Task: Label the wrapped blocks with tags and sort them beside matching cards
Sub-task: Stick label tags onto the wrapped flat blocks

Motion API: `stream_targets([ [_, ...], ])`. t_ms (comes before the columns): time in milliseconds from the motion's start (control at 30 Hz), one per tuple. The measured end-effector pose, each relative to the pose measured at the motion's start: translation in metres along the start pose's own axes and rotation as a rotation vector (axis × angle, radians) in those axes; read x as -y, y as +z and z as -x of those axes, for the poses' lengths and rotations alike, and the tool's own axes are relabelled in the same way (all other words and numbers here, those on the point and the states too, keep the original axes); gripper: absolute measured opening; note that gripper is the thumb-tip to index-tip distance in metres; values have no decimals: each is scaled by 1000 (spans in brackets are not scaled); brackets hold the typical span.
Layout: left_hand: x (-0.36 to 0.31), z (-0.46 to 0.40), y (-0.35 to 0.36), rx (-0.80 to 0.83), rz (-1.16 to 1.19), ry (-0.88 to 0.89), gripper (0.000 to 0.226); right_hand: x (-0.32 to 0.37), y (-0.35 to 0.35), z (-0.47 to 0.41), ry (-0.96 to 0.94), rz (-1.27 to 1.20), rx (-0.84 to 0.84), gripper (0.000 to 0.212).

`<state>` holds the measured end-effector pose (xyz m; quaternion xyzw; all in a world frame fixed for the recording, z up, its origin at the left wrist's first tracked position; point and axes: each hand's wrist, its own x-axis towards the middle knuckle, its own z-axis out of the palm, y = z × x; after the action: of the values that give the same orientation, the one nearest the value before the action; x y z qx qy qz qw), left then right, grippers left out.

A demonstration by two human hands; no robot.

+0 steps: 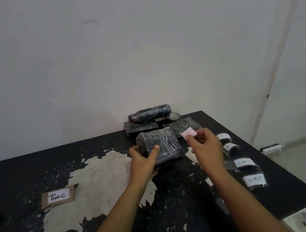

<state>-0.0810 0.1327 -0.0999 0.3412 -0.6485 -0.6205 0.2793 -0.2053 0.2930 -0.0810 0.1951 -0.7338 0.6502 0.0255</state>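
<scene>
White wall stands behind a black desk [42,168] with big patches of peeled paint. Near the far middle, the left hand [143,160] grips a wrapped block [162,146] by its left end, thumb on top. The right hand [205,144] pinches a small pink tag [188,132] just right of that block. More wrapped blocks [149,116] are piled at the far edge, against the wall. On the right side lie blocks with white tags [254,180] in a row. A brown card [57,196] reading "TIMC" lies on the near left, well apart from the blocks.
</scene>
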Motion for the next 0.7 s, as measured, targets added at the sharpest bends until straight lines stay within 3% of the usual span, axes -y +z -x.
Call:
stream_targets([
  [167, 6, 8, -2, 44, 18, -17, 73, 3, 16, 13, -117, 59, -43, 16],
  [333, 12, 8, -2, 67, 37, -13, 79, 1, 31, 17, -350, 375, -53, 19],
  [500, 12, 8, -1, 112, 81, -24, 75, -7, 40, 16, -640, 588, -54, 16],
  [700, 10, 7, -3, 126, 63, -27, 62, -18, 40, 16, -822, 738, -88, 14],
])
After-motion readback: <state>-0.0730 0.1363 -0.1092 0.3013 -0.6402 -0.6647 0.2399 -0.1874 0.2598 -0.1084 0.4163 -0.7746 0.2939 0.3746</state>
